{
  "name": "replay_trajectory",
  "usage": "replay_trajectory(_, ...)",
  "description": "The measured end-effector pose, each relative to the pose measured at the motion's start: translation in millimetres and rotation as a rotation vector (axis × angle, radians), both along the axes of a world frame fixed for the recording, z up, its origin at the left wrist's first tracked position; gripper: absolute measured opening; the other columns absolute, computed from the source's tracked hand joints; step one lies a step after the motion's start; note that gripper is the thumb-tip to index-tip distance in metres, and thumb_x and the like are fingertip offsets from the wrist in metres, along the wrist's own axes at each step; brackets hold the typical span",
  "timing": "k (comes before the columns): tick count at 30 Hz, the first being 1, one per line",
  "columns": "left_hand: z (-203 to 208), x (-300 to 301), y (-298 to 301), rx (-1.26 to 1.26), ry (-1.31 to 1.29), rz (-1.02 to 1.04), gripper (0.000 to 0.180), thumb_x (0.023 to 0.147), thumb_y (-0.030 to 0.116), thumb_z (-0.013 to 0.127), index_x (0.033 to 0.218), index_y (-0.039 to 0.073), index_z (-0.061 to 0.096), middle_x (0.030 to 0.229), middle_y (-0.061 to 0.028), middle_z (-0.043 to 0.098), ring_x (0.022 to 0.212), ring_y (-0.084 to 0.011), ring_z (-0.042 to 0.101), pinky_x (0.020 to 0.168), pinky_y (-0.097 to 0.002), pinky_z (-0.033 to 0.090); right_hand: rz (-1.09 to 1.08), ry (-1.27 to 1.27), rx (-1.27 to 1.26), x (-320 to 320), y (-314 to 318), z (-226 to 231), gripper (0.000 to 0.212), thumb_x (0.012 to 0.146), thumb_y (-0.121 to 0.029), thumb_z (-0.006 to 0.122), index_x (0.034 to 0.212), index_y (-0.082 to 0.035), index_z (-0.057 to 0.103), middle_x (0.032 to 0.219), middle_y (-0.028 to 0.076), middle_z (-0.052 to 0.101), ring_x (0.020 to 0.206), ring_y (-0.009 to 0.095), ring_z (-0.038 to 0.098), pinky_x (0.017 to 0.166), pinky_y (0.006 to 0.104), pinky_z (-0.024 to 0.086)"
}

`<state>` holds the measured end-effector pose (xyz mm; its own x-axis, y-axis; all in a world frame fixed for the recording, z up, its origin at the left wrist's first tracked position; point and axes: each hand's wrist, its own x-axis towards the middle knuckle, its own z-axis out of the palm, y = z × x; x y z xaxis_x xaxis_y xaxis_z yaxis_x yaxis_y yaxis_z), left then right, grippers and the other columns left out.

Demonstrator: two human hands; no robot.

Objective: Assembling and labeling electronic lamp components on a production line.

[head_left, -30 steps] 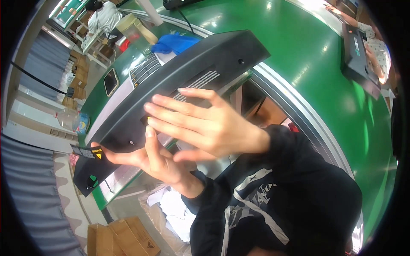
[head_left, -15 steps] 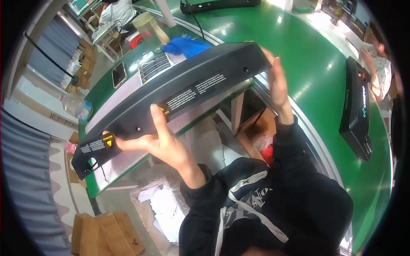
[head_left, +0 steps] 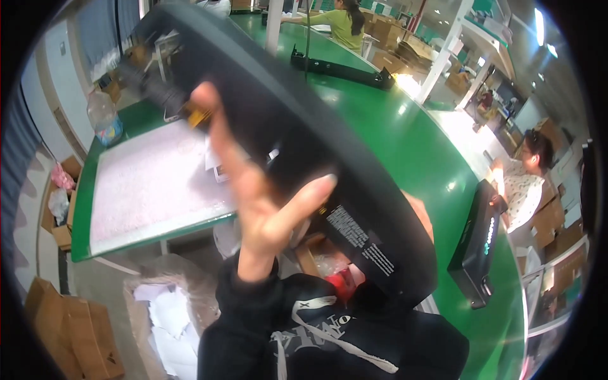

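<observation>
A long, curved black plastic housing (head_left: 304, 107) is raised in front of me, tilted from upper left to lower right and blurred at its upper end. My left hand (head_left: 256, 215) supports it from the near side, thumb and fingers spread against its face. Beside the left fingertips shows a dark label with a yellow patch (head_left: 199, 118), smeared by motion. Another printed label (head_left: 354, 234) lies along the lower part of the housing. My right hand (head_left: 420, 214) grips the far edge near the lower right end, mostly hidden behind the housing.
A white-topped green table (head_left: 158, 183) stands left, with a plastic bottle (head_left: 104, 120). On the green bench (head_left: 405, 139) lie another black housing (head_left: 475, 247) and a black bar (head_left: 342, 68). A person (head_left: 525, 183) sits at right. Cardboard boxes (head_left: 76, 329) and a paper-filled bag (head_left: 168, 323) are lower left.
The housing has swung from nearly level to steeply tilted, its left end up and its right end down towards me. Both hands moved with it. My view has shifted up and right.
</observation>
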<state>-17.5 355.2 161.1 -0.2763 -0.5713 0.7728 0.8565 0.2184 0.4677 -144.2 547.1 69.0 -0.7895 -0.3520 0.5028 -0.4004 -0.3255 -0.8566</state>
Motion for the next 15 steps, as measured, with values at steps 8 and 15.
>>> replay_trajectory(8, -16, -84, -33, -0.065, -0.206, -0.518, 0.089, 0.082, 0.004, 0.061, 0.144, 0.021, 0.000, 0.116, -0.0149, 0.056, 0.091, -0.0218, 0.062, 0.085, -0.0324, 0.047, -0.330, -0.172, 0.079, -44, 71, -42, 0.026, 0.092, -0.020, 0.050, 0.090, 0.002, 0.064, 0.073, 0.015, 0.063, 0.068, 0.022, 0.059, 0.069, 0.0298, 0.046)
replay_trajectory(15, -65, -50, -73, 0.068, -0.327, -0.163, 0.048, 0.093, 0.016, 0.049, 0.134, 0.006, 0.025, 0.094, -0.0141, 0.065, 0.080, -0.0176, 0.063, 0.074, -0.0272, 0.047, -1.094, -0.034, 0.922, -67, 14, 27, 0.055, 0.089, -0.045, 0.041, 0.091, 0.004, 0.065, 0.089, 0.025, 0.064, 0.088, 0.043, 0.060, 0.080, 0.0460, 0.044)
